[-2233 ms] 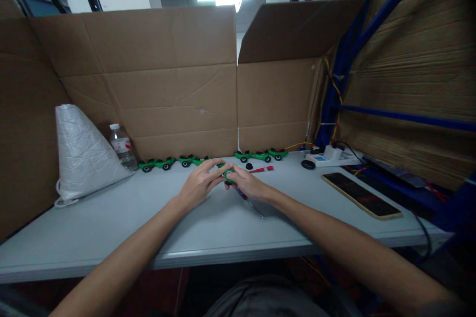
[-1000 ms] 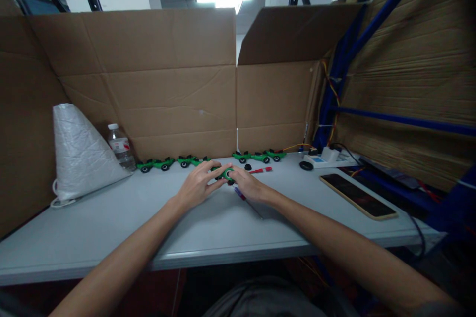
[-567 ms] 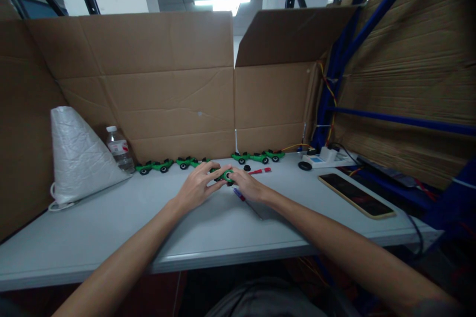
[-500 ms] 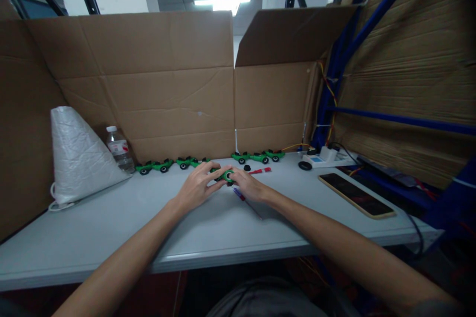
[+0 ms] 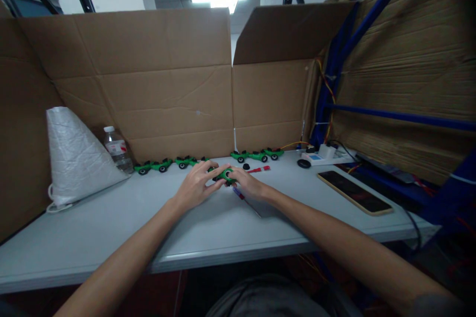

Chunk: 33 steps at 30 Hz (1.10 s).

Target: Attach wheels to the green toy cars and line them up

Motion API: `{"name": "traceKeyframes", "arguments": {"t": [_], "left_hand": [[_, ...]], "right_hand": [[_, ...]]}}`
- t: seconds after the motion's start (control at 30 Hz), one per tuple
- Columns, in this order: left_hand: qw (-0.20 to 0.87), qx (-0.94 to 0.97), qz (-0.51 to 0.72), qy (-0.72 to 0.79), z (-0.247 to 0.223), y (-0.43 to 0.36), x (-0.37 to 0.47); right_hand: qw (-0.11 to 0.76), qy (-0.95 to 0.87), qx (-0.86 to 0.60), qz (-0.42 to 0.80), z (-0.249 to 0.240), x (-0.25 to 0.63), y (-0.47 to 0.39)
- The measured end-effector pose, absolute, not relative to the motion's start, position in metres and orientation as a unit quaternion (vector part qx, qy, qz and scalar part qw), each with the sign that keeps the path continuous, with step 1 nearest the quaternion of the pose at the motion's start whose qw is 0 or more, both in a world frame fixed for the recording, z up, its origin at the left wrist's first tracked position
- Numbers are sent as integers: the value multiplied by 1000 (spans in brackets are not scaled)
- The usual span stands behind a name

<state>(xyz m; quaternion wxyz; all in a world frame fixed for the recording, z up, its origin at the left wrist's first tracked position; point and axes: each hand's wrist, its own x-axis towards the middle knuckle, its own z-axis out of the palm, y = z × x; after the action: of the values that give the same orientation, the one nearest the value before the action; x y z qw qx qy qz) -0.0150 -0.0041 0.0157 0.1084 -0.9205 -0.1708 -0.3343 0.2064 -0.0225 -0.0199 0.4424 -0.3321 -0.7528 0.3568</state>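
Note:
Between my two hands is a green toy car (image 5: 224,175) with dark wheels, held just above the table. My left hand (image 5: 197,182) grips its left end, fingers over the top and thumb below. My right hand (image 5: 247,183) closes on the right end, fingertips at a round wheel-like part. Fingers hide much of the car. Just below my right hand a screwdriver (image 5: 241,195) with a blue and red handle lies on the table. Behind that hand are a red tool-like piece (image 5: 259,170) and a small black round part (image 5: 246,166).
Several green toy cars (image 5: 153,166) line the back of the white table (image 5: 111,237), more cars (image 5: 256,156) to the right. A bottle (image 5: 118,151) and silvery bag (image 5: 80,158) stand left. A phone (image 5: 353,192), black disc (image 5: 304,164) and power strip (image 5: 327,156) lie right. Cardboard (image 5: 167,99) walls the back.
The view has shifted slightly. Both hands keep their hold on the toy car, which appears slightly turned between the fingers.

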Motion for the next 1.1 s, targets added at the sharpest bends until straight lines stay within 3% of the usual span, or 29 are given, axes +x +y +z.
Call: {"name": "traceKeyframes", "arguments": {"t": [0.2,1.1], "left_hand": [[99,-921,-331,-177,12,-1,-16],[105,-919,-340,-169,9,-4,-16]], "right_hand": [[450,-723,-307,424,-26,203,-18],[452,-783,-330,271,-22,204,-24]]}}
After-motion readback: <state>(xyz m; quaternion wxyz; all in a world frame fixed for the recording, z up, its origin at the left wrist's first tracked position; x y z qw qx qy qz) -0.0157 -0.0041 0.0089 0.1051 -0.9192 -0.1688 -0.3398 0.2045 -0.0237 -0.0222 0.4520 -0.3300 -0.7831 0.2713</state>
